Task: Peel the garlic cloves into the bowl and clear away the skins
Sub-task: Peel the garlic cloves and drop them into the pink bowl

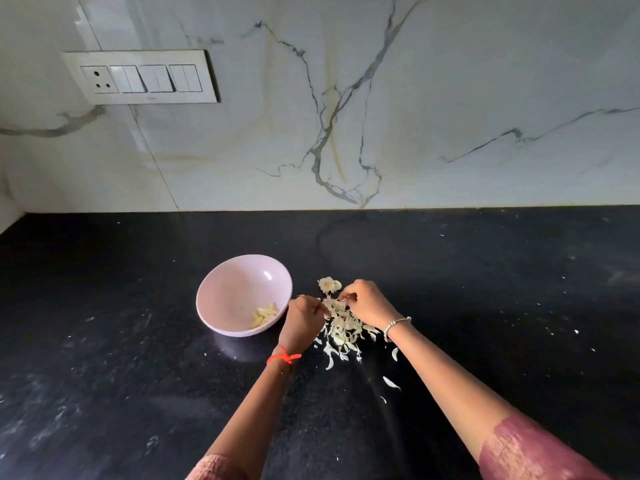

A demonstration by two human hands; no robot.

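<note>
A pale pink bowl (239, 289) stands on the black counter with several peeled garlic cloves (265, 315) lying in its near right side. To its right lies a heap of papery garlic skins (343, 327). Just behind the heap sits the rest of a garlic bulb (329, 284). My left hand (304, 318) and my right hand (367, 301) meet over the heap, fingers curled, and pinch a small garlic piece between them. The piece itself is mostly hidden by my fingertips.
The black stone counter (485, 289) runs wide to both sides, dusted with small white flecks. Loose skins (391, 382) lie scattered near my right forearm. A marble wall with a switch plate (142, 77) rises at the back.
</note>
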